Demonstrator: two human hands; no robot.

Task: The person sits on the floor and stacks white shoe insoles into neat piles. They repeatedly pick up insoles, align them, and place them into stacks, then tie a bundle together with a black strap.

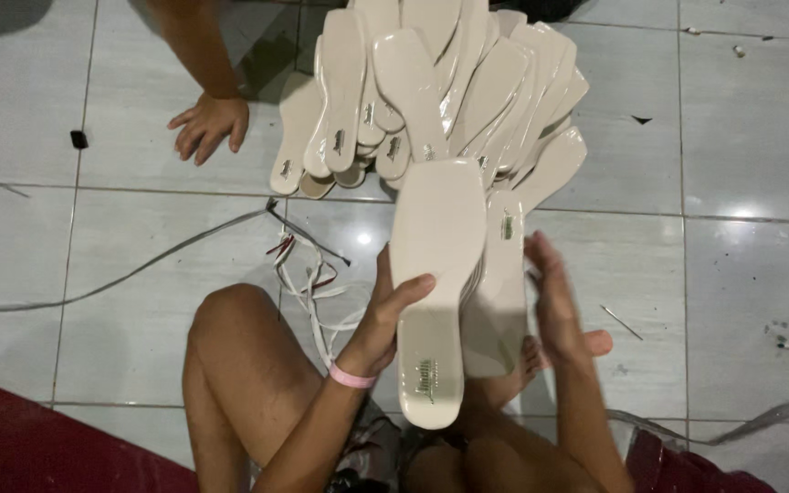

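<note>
Several cream insoles [440, 274] form a stack just below the fanned insole pile [431, 91]; the left hand [385, 315] grips its edge, the right hand [554, 292] lies open-palmed against the other side. They look light, glossy, probably slippery and bendy: best held mid-length

Single head-worn view, looking steeply down and close over the seated person's lap; tiled floor [760, 137] fills the frame, extending away toward 12 o'clock.
</note>
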